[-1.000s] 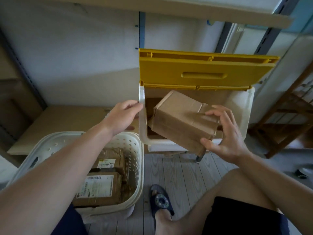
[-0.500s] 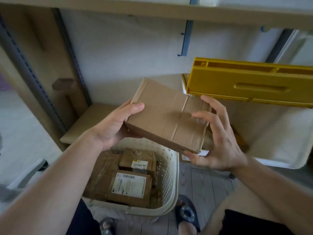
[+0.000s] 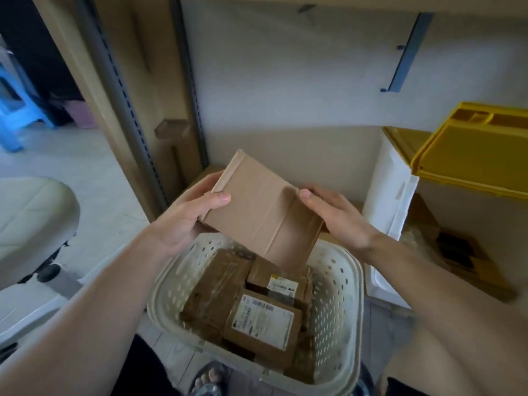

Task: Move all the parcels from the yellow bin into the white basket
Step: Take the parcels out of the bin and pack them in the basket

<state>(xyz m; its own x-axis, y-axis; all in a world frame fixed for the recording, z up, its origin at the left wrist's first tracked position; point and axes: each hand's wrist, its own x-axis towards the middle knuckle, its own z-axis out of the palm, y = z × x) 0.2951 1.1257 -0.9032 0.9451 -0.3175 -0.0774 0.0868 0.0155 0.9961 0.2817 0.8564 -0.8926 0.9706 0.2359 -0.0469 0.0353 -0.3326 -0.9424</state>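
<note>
While both hands grip it, the cardboard box (image 3: 261,210) hangs tilted above the white basket (image 3: 347,298); left hand (image 3: 188,215) curls round its left edge, right hand (image 3: 334,218) clasps its right edge. Several labelled parcels (image 3: 263,321) lie in the basket. Yellow bin (image 3: 471,161) stands right, lid up.

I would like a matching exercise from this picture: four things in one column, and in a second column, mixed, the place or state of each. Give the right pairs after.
Things:
1. plain cardboard box
2. labelled parcel
3. yellow lid
4. white basket

Places or states:
A. raised open, at the far right
B. on the floor, holding several parcels
C. held between the left hand and the right hand, above the basket
D. lying inside the basket, near its front

Pairs: 1-C, 2-D, 3-A, 4-B
</note>
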